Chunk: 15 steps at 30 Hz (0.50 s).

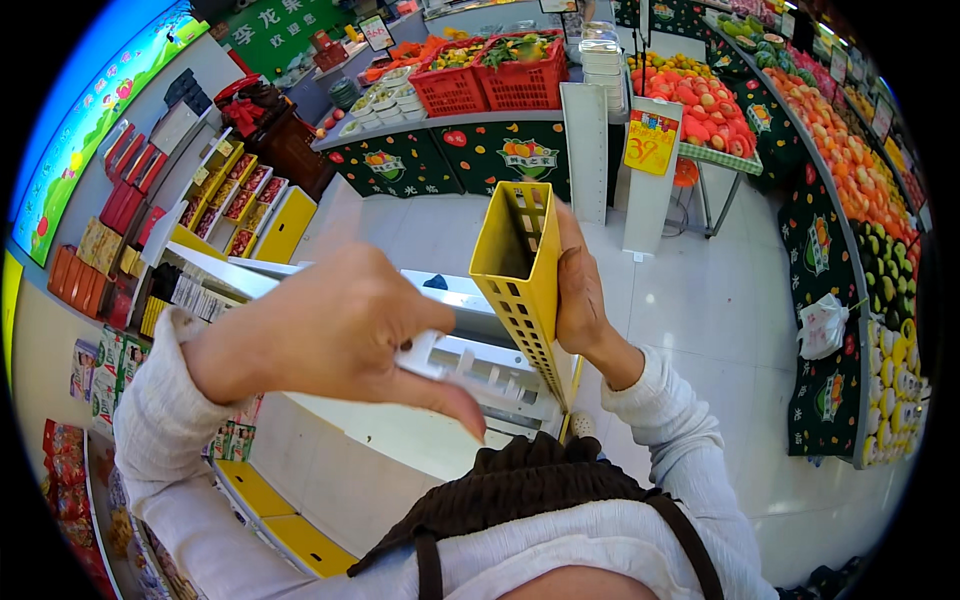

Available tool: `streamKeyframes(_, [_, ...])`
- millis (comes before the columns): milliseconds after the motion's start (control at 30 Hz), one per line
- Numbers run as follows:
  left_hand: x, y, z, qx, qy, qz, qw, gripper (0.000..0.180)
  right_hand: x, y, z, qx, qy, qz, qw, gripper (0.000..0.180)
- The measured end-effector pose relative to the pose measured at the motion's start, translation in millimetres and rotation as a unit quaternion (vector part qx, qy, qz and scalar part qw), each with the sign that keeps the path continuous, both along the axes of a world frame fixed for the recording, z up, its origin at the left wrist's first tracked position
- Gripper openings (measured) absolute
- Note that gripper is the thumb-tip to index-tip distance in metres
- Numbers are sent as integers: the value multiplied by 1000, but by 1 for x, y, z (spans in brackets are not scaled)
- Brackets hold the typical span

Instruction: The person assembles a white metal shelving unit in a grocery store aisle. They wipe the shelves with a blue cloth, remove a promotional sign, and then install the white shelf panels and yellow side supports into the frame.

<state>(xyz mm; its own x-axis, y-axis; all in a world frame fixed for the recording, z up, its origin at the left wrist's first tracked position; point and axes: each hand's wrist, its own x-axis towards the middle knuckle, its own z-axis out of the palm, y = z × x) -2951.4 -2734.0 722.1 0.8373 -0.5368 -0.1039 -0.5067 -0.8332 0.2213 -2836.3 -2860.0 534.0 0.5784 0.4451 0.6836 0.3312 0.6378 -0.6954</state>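
Note:
A tall, narrow yellow bin (545, 240) with perforated walls stands tilted in front of me, its hollow top facing up. My right hand (582, 290) is against its right side, fingers curled behind the upper edge and partly hidden. To the left, my left hand (350, 320) is closed, with the thumb stretched toward the lower right. From its fingers a small white plastic piece (425, 348) sticks out, blurred; its exact kind cannot be made out. Behind both hands lies a white metal rack (520, 400) with slotted parts.
Yellow display drawers (285, 225) with packed red goods stand at the left, above gift boxes (130, 190). Two red crates (450, 85) of fruit sit on the far counter (400, 160). A long fruit stand (820, 240) runs down the right, with a white bag (823, 327) hanging from it.

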Motion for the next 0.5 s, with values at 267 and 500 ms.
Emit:
streamKeyframes(267, [-44, 7, -19, 3, -115, -55, 992, 57, 3, 6, -17, 45, 14, -29, 998, 66])
streamKeyframes(500, [-39, 9, -35, 26, -259, -1, 966, 60, -72, -35, 35, -6, -241, -288, 927, 100])
